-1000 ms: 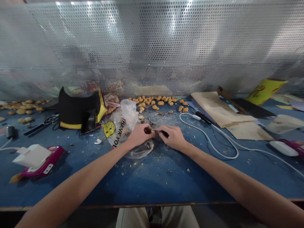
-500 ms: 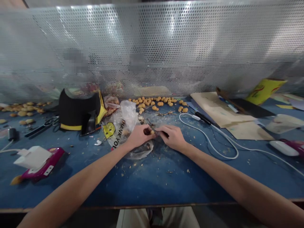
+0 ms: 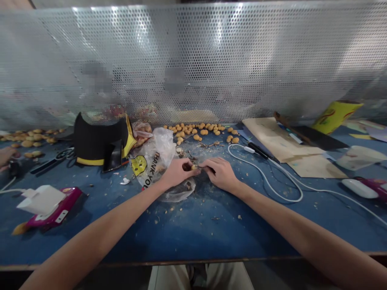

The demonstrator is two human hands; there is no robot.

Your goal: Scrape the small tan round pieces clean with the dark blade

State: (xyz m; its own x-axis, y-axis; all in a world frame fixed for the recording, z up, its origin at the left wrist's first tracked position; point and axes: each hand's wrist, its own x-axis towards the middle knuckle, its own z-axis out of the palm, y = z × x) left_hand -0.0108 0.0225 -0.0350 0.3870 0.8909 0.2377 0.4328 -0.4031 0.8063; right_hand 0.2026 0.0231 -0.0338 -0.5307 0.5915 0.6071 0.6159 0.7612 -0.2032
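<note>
Has pale crumbs strewn over the blue tabletop, on the near side of the fingers. Clamps a small tan lump between thumb and fingertips of the left hand, right at the tips, facing the right hand. Has the right fingertips bunched just beside the lump; cannot tell whether touching it or pinching something thin. Shows a translucent plastic bag beneath and beyond the left fingers, and a looped white cable rightward of the right fingers. Shows, farther out, a curved black-and-yellow piece leftward, tan sheets rightward, other lumps straight beyond the fingertips, then a perforated screen.
</note>
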